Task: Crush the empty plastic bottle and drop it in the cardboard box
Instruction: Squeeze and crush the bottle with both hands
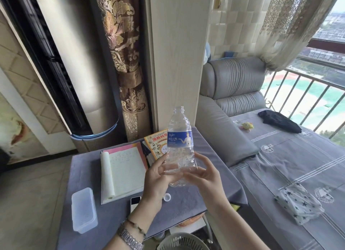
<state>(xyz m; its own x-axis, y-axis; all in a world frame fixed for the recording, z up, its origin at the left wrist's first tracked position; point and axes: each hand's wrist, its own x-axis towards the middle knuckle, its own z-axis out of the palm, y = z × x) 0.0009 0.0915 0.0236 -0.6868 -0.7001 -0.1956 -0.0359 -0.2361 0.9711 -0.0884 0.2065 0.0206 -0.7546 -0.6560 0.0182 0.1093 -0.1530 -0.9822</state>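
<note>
An empty clear plastic bottle point(179, 137) with a blue label stands upright in the air above the small table, its neck open and uncapped. My left hand point(156, 180) grips its lower part from the left. My right hand point(203, 177) holds the same lower part from the right, fingers curled around it. The bottle's base looks slightly dented. Its white cap point(167, 197) lies on the table cloth just below my hands. No cardboard box is visible in this view.
The grey-covered table point(186, 201) carries an open notebook point(124, 169), a colourful book point(156, 145), a clear plastic case point(84, 209) and a phone point(134, 202). A grey sofa point(280, 165) is to the right, a basket rim point(184, 242) below, a tall air conditioner point(78, 81) behind.
</note>
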